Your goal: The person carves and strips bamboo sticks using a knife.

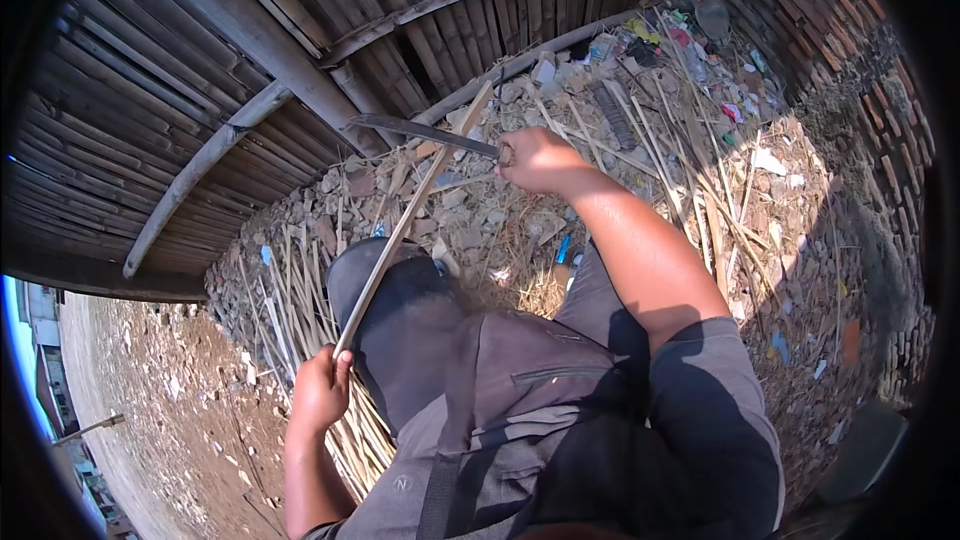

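My left hand (321, 388) is closed round the lower end of a long, pale bamboo strip (403, 225). The strip slants up across my knee, away from me to the right. In my right hand (540, 160) is the short handle of a machete (430, 132). Its dark blade points left and crosses the strip near the far end; whether it cuts into the strip, I cannot tell. A pile of similar bamboo strips (365, 445) lies on the ground beside my left leg.
A slatted bamboo wall (220, 60) with thick poles rises in front and to the left. At the right stands a brick wall (830, 0). Rubble (455, 210), plastic litter (640, 32) and loose bamboo sticks (715, 225) cover the ground.
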Demonstrator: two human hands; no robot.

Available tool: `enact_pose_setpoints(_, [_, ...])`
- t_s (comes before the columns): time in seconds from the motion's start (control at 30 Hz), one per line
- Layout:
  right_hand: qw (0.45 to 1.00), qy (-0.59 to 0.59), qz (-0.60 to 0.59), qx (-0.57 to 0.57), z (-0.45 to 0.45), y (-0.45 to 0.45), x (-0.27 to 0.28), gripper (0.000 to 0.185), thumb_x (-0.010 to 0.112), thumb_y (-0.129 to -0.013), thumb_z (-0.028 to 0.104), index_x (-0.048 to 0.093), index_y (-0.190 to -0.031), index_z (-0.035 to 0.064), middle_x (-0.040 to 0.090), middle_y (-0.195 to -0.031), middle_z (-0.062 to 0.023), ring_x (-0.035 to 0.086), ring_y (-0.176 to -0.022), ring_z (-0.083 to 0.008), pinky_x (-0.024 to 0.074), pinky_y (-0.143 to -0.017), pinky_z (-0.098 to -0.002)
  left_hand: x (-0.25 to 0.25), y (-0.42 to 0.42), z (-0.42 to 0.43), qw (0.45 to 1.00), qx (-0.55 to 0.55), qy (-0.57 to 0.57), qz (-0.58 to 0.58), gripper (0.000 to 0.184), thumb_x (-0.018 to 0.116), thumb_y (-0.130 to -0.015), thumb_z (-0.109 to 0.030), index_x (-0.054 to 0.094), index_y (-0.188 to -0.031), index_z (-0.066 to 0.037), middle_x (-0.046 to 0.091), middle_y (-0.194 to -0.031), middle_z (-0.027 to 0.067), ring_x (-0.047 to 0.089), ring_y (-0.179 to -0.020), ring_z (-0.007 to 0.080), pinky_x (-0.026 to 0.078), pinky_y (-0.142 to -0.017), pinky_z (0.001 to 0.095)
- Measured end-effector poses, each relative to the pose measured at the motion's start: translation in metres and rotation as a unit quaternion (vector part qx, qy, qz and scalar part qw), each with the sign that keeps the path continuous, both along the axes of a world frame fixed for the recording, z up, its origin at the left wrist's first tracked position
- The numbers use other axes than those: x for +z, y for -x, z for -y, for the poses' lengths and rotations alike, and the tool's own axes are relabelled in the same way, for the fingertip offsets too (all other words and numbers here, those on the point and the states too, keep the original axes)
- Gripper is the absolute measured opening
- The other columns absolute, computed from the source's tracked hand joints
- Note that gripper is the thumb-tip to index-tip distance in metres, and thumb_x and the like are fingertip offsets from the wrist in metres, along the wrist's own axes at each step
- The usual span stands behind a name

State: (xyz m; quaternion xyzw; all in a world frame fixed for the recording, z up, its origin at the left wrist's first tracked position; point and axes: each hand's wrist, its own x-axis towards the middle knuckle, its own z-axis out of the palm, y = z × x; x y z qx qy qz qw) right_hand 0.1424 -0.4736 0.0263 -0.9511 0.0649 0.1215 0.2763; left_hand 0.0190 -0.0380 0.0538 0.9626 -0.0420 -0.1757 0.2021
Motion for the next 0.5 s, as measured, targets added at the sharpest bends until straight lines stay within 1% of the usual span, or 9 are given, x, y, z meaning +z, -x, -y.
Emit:
enact_pose_setpoints(0.03, [0.999,0.016,0.012,0.028,-0.007,0.001,-0.001,0.037,0.066,-0.083,0.013,0.07,-0.12,0.0099,0.072,-0.117,-0.019,0.068,-0.113,-0.0371,0.0541,-0.095,-0.0487,0.0,-0.003,0.0,1.0,0.005,0.013,-0.019,0.04,0.061,-0.105,-0.031,0.056,-0.085,0.003,0.056,-0.066,0.0252,0.054,-0.059,0.0432,0.043,-0.058,0.0479])
enact_pose_setpoints(0.1, [0.996,0.042,0.029,0.08,-0.022,0.008,-0.008,0.035,0.066,-0.083,0.012,0.071,-0.118,0.0111,0.073,-0.114,-0.0178,0.069,-0.11,-0.0368,0.0549,-0.093,-0.0485,0.005,-0.005,0.002,1.0,-0.018,0.016,-0.001,0.039,0.06,-0.105,-0.032,0.056,-0.085,0.002,0.055,-0.064,0.0243,0.05,-0.057,0.0417,0.043,-0.057,0.047])
enact_pose_setpoints(0.2, [0.978,0.087,0.004,0.189,-0.055,0.028,0.024,0.033,0.066,-0.08,0.011,0.072,-0.113,0.012,0.075,-0.106,-0.0155,0.072,-0.104,-0.0345,0.057,-0.088,-0.048,0.004,-0.005,0.002,1.0,-0.027,-0.003,0.016,0.038,0.06,-0.105,-0.031,0.056,-0.086,0.002,0.055,-0.064,0.0239,0.051,-0.057,0.0416,0.043,-0.057,0.0468])
enact_pose_setpoints(0.3, [0.979,0.077,0.049,0.183,-0.036,0.019,-0.001,0.031,0.069,-0.078,0.014,0.07,-0.109,0.0085,0.074,-0.099,-0.0174,0.071,-0.1,-0.0373,0.0554,-0.09,-0.05,0.002,-0.001,-0.007,0.997,-0.054,-0.019,0.06,0.035,0.061,-0.104,-0.029,0.056,-0.086,0.001,0.056,-0.066,0.0235,0.052,-0.058,0.0417,0.043,-0.057,0.0464])
enact_pose_setpoints(0.33, [0.994,0.056,0.053,0.08,-0.007,0.002,-0.023,0.032,0.072,-0.082,0.02,0.071,-0.113,0.009,0.073,-0.1,-0.0201,0.07,-0.103,-0.039,0.0544,-0.093,-0.0494,-0.001,0.003,-0.016,0.998,-0.037,-0.023,0.052,0.032,0.062,-0.103,-0.027,0.057,-0.087,0.001,0.057,-0.066,0.0229,0.054,-0.058,0.0409,0.044,-0.057,0.046])
enact_pose_setpoints(0.37, [1.0,0.016,0.01,-0.023,0.023,-0.013,-0.026,0.041,0.074,-0.086,0.028,0.069,-0.118,0.0043,0.072,-0.11,-0.024,0.068,-0.11,-0.0402,0.0531,-0.097,-0.0474,0.003,0.008,-0.019,0.998,-0.031,-0.026,0.043,0.032,0.062,-0.103,-0.027,0.058,-0.088,0.0,0.057,-0.066,0.0227,0.055,-0.059,0.0407,0.044,-0.058,0.0459])
enact_pose_setpoints(0.43, [0.986,0.075,0.019,-0.15,0.076,-0.034,-0.051,0.046,0.073,-0.088,0.03,0.068,-0.124,0.0022,0.072,-0.116,-0.0232,0.068,-0.11,-0.0398,0.0543,-0.098,-0.0438,0.012,0.012,-0.024,0.999,-0.017,-0.029,0.037,0.031,0.062,-0.103,-0.027,0.059,-0.088,0.0,0.058,-0.066,0.0224,0.055,-0.059,0.0401,0.045,-0.058,0.0456])
enact_pose_setpoints(0.47, [0.985,0.065,0.055,-0.15,0.088,-0.031,-0.059,0.048,0.073,-0.087,0.031,0.067,-0.124,0.0012,0.071,-0.118,-0.0242,0.068,-0.11,-0.0401,0.054,-0.098,-0.0438,0.007,0.016,-0.033,0.999,-0.001,-0.027,0.028,0.032,0.063,-0.103,-0.028,0.059,-0.088,0.0,0.058,-0.067,0.0223,0.055,-0.058,0.0382,0.044,-0.057,0.0442])
enact_pose_setpoints(0.5, [0.983,0.054,0.087,-0.153,0.091,-0.022,-0.06,0.051,0.074,-0.087,0.033,0.067,-0.125,0.0002,0.07,-0.119,-0.0252,0.068,-0.111,-0.0404,0.0538,-0.098,-0.0437,0.006,0.019,-0.036,1.0,0.004,-0.013,0.011,0.033,0.062,-0.104,-0.03,0.059,-0.09,0.0,0.057,-0.065,0.0202,0.052,-0.056,0.0312,0.044,-0.056,0.0413])
